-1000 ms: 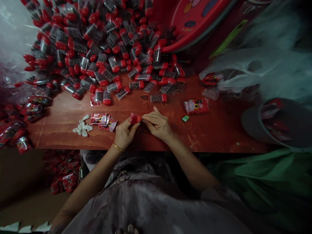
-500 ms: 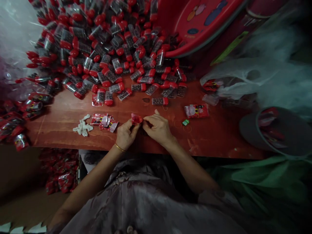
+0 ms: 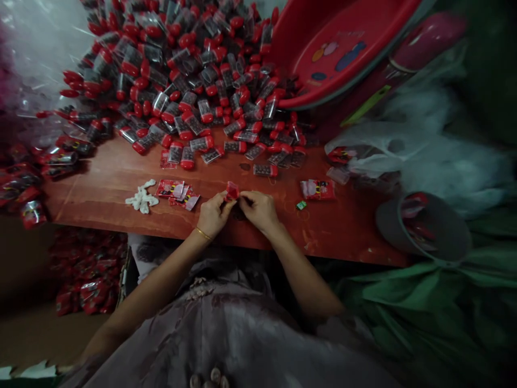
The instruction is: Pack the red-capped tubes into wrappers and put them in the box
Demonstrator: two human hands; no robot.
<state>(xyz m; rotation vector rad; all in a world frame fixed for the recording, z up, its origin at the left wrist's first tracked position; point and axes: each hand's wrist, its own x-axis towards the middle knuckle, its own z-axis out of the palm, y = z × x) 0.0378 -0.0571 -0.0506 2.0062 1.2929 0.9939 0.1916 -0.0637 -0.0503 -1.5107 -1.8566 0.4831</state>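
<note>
Near the front edge of the table, my left hand [image 3: 213, 215] is closed on a small red packet [image 3: 232, 192] that sticks up between thumb and fingers. My right hand [image 3: 259, 211] meets it from the other side, its fingers pinched at the packet's edge; the fingertips are partly hidden. Left of my hands lie flat red packets [image 3: 172, 188] with a printed figure and a crumpled white piece [image 3: 141, 198]. Beyond them spreads a big heap of clear containers with red caps [image 3: 202, 144], dark beads inside. One single container [image 3: 265, 170] lies just past my right hand.
A red basin [image 3: 299, 99] leans at the back, beside a dark pink bottle [image 3: 420, 43]. Right of me are a bundle of packets [image 3: 318, 189], a small green piece [image 3: 301, 205], a white plastic bag [image 3: 371, 145] and a grey bucket [image 3: 388, 229]. Filled red packets [image 3: 32, 213] pile up left.
The view has shifted slightly. Both hands stay together at the red packet, which now stands a little more upright; my right hand's fingers have curled in closer to it.
</note>
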